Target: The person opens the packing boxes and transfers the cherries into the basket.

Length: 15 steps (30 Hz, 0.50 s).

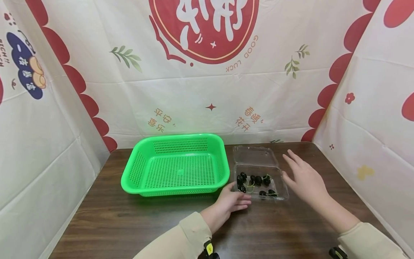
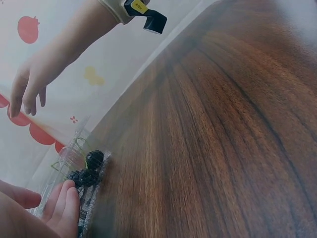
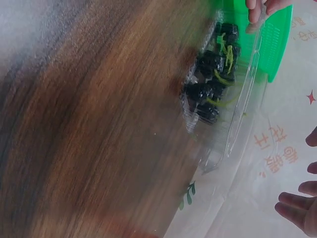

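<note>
Clear box of dark cherries being steadied on the bench

The clear box (image 1: pixel 260 176) is being touched by the left hand (image 1: pixel 230 203), fingers straight; the right hand (image 1: pixel 304 178) is being held open beside it.

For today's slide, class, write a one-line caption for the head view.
Left hand touches an open clear box of dark cherries beside a green basket; right hand hovers open.

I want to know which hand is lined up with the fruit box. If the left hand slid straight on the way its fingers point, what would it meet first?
The left hand points right, and its fingertips already touch the near left corner of the clear plastic box. It would push that box wall first, with the dark cherries just behind it.
</note>
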### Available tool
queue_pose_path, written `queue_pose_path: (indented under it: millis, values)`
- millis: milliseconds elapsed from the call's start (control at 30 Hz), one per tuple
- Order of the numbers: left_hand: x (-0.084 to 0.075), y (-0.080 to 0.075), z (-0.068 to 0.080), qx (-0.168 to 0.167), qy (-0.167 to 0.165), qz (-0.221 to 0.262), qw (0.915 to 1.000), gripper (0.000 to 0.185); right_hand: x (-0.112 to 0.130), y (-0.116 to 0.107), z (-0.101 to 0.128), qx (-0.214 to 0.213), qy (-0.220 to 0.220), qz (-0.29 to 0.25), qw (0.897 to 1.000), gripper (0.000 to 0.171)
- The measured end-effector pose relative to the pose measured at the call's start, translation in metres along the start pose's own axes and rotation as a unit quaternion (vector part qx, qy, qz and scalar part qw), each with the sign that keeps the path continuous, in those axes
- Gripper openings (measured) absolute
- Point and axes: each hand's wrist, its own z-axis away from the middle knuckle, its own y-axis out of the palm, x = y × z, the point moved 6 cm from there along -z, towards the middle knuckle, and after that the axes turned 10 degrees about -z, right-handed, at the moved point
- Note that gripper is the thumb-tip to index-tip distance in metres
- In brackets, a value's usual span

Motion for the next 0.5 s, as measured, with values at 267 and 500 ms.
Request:
queue_pose_path:
  millis: [267, 500]
  values:
    - [0.002, -0.004, 0.003, -0.002, 0.002, -0.016, 0.9999, 0.068, 0.01, 0.006, 0.003, 0.007, -0.036, -0.004, 0.999, 0.048]
    - [0.001, -0.013, 0.01, 0.006, 0.009, -0.044, 0.999, 0.067, 0.021, 0.011, 0.005, 0.015, -0.064, -0.002, 0.998, 0.037]
